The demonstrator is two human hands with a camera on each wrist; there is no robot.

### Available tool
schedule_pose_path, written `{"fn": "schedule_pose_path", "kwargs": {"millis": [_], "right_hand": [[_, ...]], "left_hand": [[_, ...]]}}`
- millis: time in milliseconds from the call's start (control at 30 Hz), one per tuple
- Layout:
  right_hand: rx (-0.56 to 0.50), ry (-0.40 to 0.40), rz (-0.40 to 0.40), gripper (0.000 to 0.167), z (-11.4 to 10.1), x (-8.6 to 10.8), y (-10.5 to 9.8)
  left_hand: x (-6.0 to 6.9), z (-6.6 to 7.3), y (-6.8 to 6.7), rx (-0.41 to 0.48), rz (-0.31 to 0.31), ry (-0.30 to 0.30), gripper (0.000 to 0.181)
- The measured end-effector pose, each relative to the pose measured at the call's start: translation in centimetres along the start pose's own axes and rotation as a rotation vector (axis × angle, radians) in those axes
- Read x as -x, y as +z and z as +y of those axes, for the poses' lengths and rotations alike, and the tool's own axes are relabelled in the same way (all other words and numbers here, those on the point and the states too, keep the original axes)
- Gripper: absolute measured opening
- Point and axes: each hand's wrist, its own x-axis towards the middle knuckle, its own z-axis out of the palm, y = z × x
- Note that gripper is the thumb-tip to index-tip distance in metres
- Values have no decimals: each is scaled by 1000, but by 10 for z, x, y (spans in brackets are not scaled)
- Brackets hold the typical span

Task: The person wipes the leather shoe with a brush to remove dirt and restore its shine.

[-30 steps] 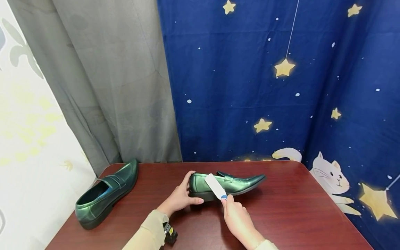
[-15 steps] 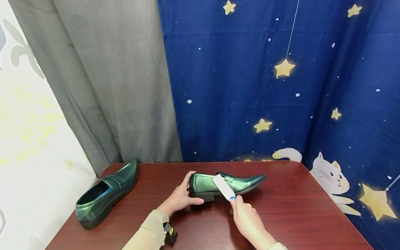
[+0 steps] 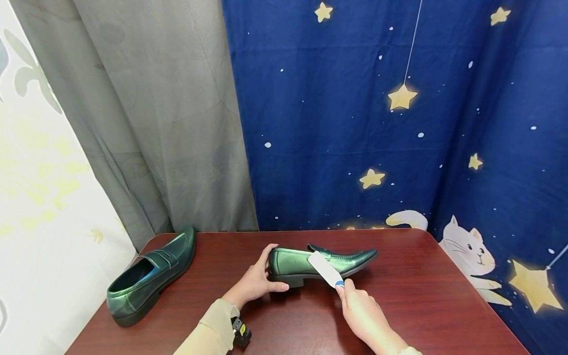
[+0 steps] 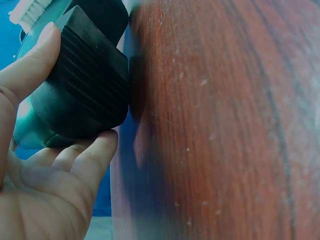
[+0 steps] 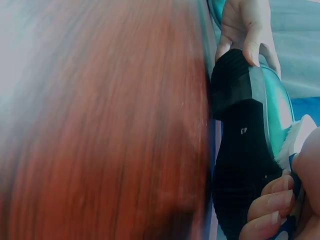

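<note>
A shiny green loafer (image 3: 290,261) is held with its toe to the right and its black sole facing the person. My left hand (image 3: 252,282) grips it round the heel; in the left wrist view the thumb presses the side by the black heel block (image 4: 85,75). My right hand (image 3: 365,311) holds a white brush (image 3: 325,269) by its blue-and-white handle. Its bristles (image 5: 285,150) touch the shoe's side near the middle, as the right wrist view shows. The matching loafer (image 3: 153,273) stands on the table at the left, toe pointing away.
The reddish-brown wooden table (image 3: 426,291) lies under both shoes. Behind it hang a grey curtain (image 3: 177,123) and a blue star-patterned curtain (image 3: 319,123). A small black device (image 3: 241,333) sits at my left wrist.
My right hand has slid the brush to the right along the loafer's side, from near the heel towards the toe. The left hand and both shoes have stayed in place.
</note>
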Motion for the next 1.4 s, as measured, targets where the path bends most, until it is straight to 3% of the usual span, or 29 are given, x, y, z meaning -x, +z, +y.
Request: {"fn": "schedule_pose_path", "kwargs": {"millis": [300,500,833,1067,1233,1400], "right_hand": [[29,-10,-16,24,14,3,-8],[-21,14,-64,22,24,7,-12],[-28,60,-71,20,42,10,-22],[-59,78,-110,19,51,12,-28],[-96,93,-119,19,58,14,-31],[-116,119,-130,18,64,15,-36]], "left_hand": [[1,1,1,16,-5,-4,107],[1,1,3,-3,0,7,108],[1,0,1,16,7,13,107],[4,0,1,-27,12,14,106],[7,-1,1,-29,13,16,97],[7,-2,2,-63,31,27,77]]}}
